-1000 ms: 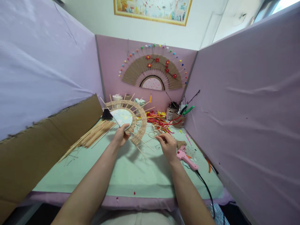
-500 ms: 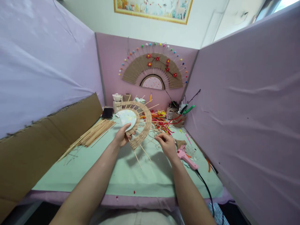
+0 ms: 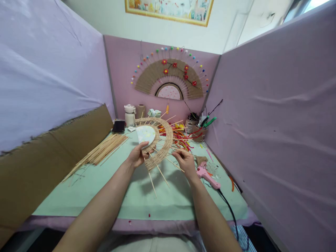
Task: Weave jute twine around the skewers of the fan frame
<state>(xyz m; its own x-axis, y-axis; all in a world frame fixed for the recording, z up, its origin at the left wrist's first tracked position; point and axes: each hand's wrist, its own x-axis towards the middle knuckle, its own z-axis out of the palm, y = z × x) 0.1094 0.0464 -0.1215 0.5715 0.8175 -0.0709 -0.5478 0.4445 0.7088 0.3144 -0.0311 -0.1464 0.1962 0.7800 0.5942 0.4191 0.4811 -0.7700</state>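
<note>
My left hand (image 3: 137, 155) grips a half-round fan frame (image 3: 169, 140) by its inner edge, thumb on the pale patterned centre panel (image 3: 146, 135). Thin wooden sticks radiate from the panel through a wide band of woven twine and poke out beyond it. The frame is held tilted above the table. Close to the band's outer right edge is my right hand (image 3: 186, 163), its thumb and forefinger pinched together among the stick ends. Whatever lies between those fingertips is too small to make out.
A pink glue gun (image 3: 208, 177) with a black cord lies right of my right hand. Loose sticks (image 3: 102, 148) lie at left beside a cardboard strip (image 3: 57, 147). Behind are red and yellow strips (image 3: 181, 141), a tool holder (image 3: 198, 134), a white jar (image 3: 129, 115) and a finished fan (image 3: 152, 74).
The fan frame has tilted and shifted slightly right and down in my left hand. My right hand's fingertips have come closer to the woven band's edge. The view has shifted slightly.
</note>
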